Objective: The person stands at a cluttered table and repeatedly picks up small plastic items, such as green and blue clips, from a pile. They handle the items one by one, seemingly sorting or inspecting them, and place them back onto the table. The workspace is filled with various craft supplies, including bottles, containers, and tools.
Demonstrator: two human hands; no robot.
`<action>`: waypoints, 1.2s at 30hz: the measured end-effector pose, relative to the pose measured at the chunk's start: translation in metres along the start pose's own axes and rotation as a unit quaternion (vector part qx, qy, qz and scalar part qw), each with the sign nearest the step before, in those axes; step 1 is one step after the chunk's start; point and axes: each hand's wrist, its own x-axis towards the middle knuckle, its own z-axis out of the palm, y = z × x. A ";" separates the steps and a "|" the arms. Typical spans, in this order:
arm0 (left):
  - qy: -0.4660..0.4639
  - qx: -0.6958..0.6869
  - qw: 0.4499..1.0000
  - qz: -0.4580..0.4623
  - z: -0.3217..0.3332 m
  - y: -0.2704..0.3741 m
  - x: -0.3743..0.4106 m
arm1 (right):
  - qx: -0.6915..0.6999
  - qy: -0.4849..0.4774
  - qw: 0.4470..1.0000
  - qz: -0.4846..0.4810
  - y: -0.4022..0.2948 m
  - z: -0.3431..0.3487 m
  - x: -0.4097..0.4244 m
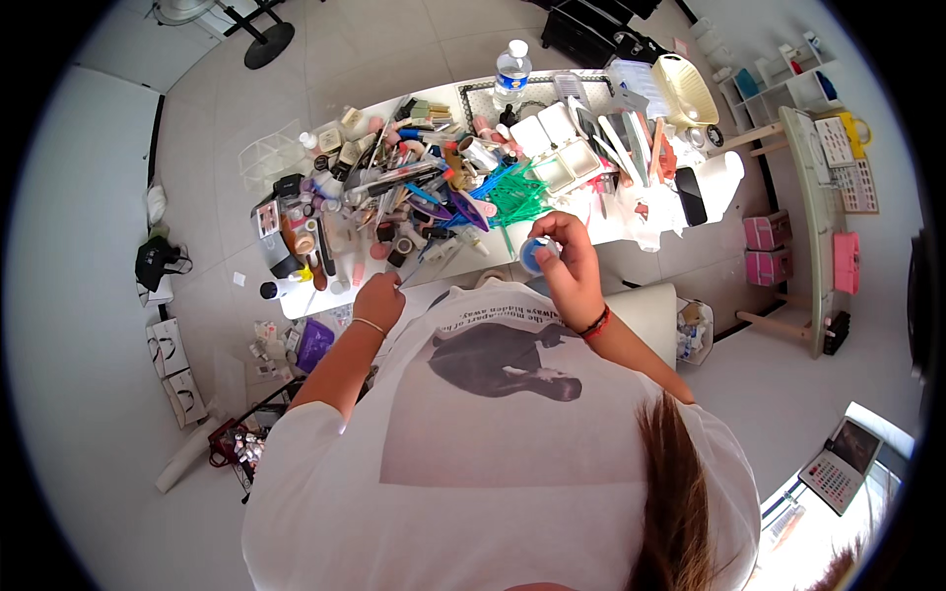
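Note:
My right hand (570, 270) holds a small round container with a blue face (537, 255) between thumb and fingers, just off the table's front edge. My left hand (378, 303) is curled at the front edge of the white table (295, 301), left of my body. A thin line shows beside its fingertips; I cannot tell whether it is a tool in the grip. Beyond my right hand lies a heap of thin green sticks (517, 193), with blue sticks (499, 181) against it. Closest to my left hand are a pink tube (358, 274) and a dark brush (319, 273).
A mixed pile of small bottles, jars and pens covers the table's left and middle. Farther back stand a water bottle (513, 77) and a cream basket (684, 92). On the right lie an open white case (565, 166) and a black phone (691, 196). A bin (695, 332) stands below right.

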 end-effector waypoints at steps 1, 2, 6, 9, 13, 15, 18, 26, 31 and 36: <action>0.008 -0.025 1.000 0.006 -0.008 -0.002 0.003 | -0.001 0.007 1.000 0.003 0.001 0.000 0.000; 0.002 -0.050 0.999 0.016 -0.018 -0.003 0.008 | -0.002 0.013 1.000 0.007 0.002 0.000 0.000; 0.038 -0.262 0.962 0.067 -0.090 0.034 0.030 | 0.009 0.010 1.000 -0.002 0.001 0.002 0.000; 0.061 -0.383 0.911 0.138 -0.149 0.088 0.034 | 0.015 -0.009 1.000 -0.022 0.003 0.003 -0.001; 0.107 -0.348 0.888 0.281 -0.199 0.144 0.027 | -0.008 -0.018 0.999 -0.027 0.002 0.002 -0.003; 0.095 -0.305 0.889 0.329 -0.207 0.158 0.025 | -0.009 -0.015 1.000 -0.023 -0.001 0.003 -0.005; 0.096 -0.279 0.881 0.370 -0.200 0.168 0.029 | -0.015 -0.017 1.000 -0.021 -0.002 0.002 -0.005; 0.134 -0.224 0.854 0.449 -0.196 0.178 0.043 | -0.052 -0.022 0.998 -0.035 -0.001 0.000 -0.004; 0.131 -0.210 0.867 0.432 -0.204 0.176 0.041 | -0.038 -0.018 0.999 -0.033 -0.003 0.001 -0.002; 0.127 -0.181 0.869 0.442 -0.203 0.169 0.043 | -0.035 -0.023 0.999 -0.030 -0.002 0.005 0.004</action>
